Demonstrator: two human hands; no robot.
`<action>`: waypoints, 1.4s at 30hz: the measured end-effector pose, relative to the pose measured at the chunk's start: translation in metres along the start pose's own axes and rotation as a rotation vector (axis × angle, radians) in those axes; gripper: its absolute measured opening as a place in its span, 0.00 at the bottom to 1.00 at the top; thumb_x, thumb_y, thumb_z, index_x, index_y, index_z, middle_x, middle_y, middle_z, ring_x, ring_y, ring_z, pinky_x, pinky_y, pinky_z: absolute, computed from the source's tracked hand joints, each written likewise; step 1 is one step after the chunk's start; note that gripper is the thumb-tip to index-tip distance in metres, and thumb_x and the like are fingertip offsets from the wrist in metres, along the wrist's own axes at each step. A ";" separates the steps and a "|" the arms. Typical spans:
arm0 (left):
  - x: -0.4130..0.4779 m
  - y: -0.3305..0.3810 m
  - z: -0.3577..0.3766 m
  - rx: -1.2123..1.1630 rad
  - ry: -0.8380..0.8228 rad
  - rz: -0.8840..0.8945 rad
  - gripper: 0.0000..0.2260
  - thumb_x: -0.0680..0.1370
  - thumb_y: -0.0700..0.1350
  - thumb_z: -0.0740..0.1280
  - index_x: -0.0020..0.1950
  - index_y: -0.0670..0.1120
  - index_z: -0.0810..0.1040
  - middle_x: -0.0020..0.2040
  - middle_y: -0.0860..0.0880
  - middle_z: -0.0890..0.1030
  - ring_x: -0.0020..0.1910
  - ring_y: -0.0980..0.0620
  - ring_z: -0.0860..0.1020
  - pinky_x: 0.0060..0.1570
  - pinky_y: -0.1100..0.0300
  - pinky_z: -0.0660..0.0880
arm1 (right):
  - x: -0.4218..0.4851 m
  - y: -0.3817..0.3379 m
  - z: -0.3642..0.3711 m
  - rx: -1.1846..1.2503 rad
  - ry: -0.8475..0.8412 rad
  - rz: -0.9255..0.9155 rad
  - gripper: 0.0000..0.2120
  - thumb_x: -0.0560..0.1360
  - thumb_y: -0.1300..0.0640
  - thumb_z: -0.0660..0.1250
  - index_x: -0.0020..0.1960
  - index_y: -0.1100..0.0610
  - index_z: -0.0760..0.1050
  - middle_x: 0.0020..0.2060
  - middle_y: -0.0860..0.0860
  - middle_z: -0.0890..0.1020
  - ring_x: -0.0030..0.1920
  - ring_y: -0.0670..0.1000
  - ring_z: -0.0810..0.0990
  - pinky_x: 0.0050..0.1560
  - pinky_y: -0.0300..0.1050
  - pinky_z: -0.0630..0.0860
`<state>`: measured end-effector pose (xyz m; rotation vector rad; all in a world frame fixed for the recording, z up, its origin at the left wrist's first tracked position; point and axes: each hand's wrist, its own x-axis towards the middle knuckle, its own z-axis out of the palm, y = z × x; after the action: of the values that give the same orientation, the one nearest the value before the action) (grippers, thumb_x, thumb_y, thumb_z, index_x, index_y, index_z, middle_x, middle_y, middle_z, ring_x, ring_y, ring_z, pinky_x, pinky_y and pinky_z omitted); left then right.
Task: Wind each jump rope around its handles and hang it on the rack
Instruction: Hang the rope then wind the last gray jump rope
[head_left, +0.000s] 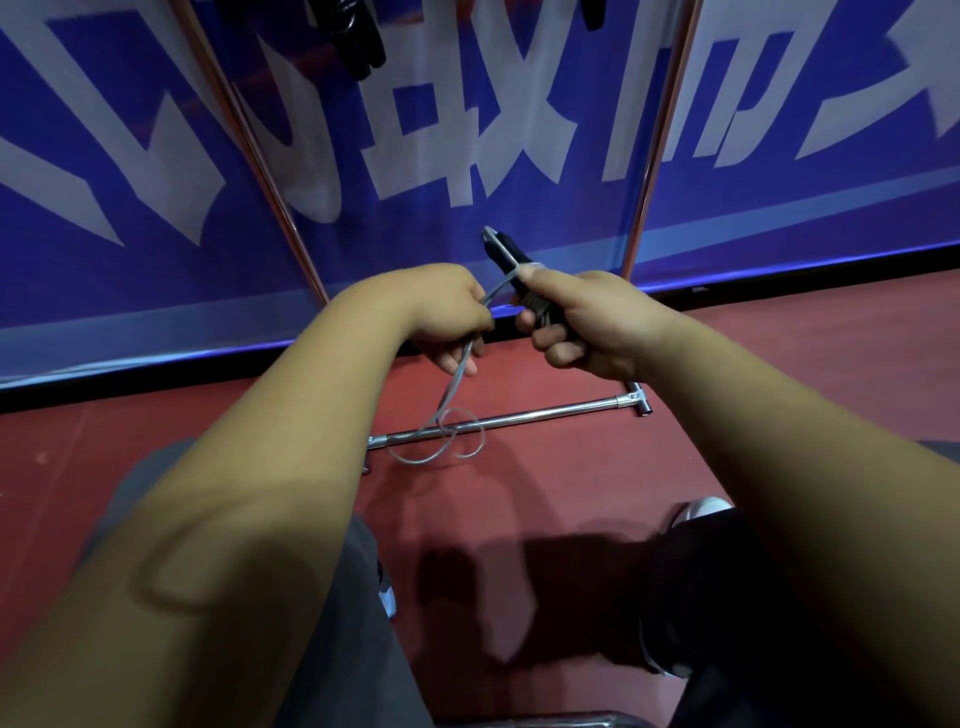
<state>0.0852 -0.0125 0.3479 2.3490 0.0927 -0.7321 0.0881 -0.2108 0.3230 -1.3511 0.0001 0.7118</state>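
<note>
Item: jump rope (456, 382), part-wound; black handles (508, 255) held in right hand (587, 322), grip closed round them; cord (496, 285) pinched in left hand (447, 317), slack coiled across the rack foot bar (545, 413) on the floor (727, 364) (risk: loops may knot or snag the bar when pulled up).

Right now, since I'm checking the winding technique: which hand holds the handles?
The right hand grips the black handles; the left hand only pinches the clear cord, whose loose end trails down.
</note>
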 end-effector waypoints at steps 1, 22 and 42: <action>0.001 0.001 0.001 -0.051 0.004 0.005 0.08 0.86 0.40 0.63 0.55 0.35 0.78 0.50 0.34 0.86 0.44 0.39 0.88 0.39 0.50 0.86 | 0.000 -0.001 -0.001 0.017 0.009 0.001 0.19 0.84 0.41 0.67 0.56 0.57 0.74 0.37 0.53 0.75 0.31 0.46 0.61 0.24 0.37 0.59; -0.014 -0.005 -0.027 -0.237 -0.167 0.300 0.11 0.84 0.39 0.68 0.66 0.44 0.84 0.57 0.44 0.88 0.51 0.52 0.82 0.63 0.58 0.80 | 0.003 -0.012 -0.013 0.183 0.164 0.027 0.12 0.82 0.47 0.63 0.46 0.55 0.71 0.34 0.52 0.72 0.31 0.46 0.55 0.22 0.38 0.52; -0.011 -0.006 -0.007 -0.129 -0.037 0.221 0.11 0.81 0.33 0.66 0.47 0.46 0.83 0.39 0.50 0.84 0.36 0.57 0.81 0.33 0.66 0.76 | -0.022 -0.013 0.003 0.020 -0.421 0.257 0.14 0.79 0.47 0.58 0.57 0.57 0.70 0.34 0.53 0.72 0.24 0.43 0.57 0.21 0.35 0.47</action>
<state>0.0781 -0.0017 0.3545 2.1787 -0.1306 -0.6400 0.0755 -0.2191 0.3438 -1.1719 -0.1574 1.2008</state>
